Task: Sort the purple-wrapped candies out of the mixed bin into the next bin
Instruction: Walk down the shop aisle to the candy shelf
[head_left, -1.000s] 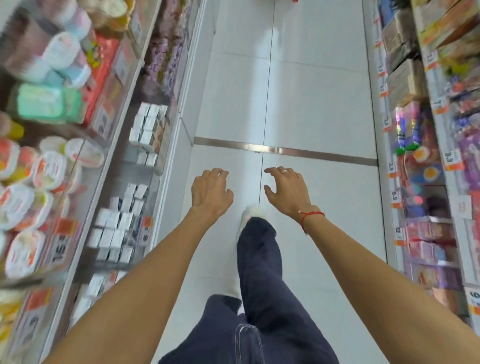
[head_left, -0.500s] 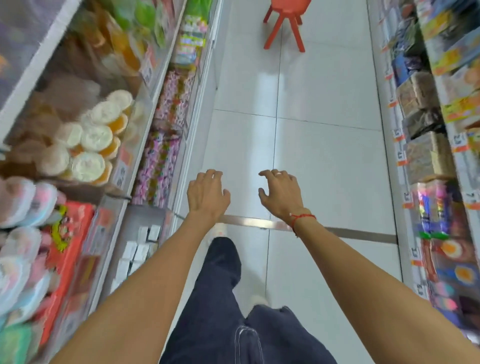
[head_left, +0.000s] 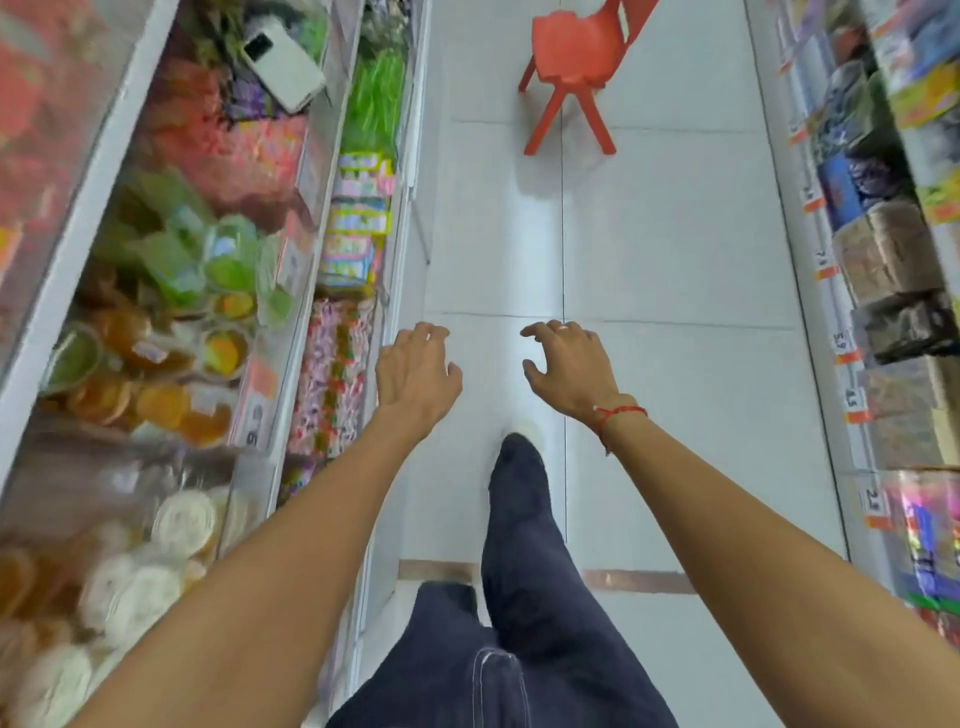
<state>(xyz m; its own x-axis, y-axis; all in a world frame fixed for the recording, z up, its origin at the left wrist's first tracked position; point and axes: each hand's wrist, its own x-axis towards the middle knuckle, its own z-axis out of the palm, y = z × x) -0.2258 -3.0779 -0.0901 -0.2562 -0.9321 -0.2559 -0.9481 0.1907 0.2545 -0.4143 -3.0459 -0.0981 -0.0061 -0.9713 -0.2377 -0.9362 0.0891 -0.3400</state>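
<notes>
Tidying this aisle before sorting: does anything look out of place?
Yes: a white phone lies on the sweets on the left shelf, and a red chair stands in the aisle ahead. Both hands hold nothing.

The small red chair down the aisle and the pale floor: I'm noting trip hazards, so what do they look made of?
The small red chair looks like moulded plastic: uniform colour, smooth one-piece legs. The pale floor appears to be glossy glazed tile, given its grout lines and reflected glare.

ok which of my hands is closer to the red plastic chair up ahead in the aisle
Right. The right hand is held out almost straight below the red plastic chair, only slightly left of it. The left hand is at the same height but further left, by the shelf.
</notes>
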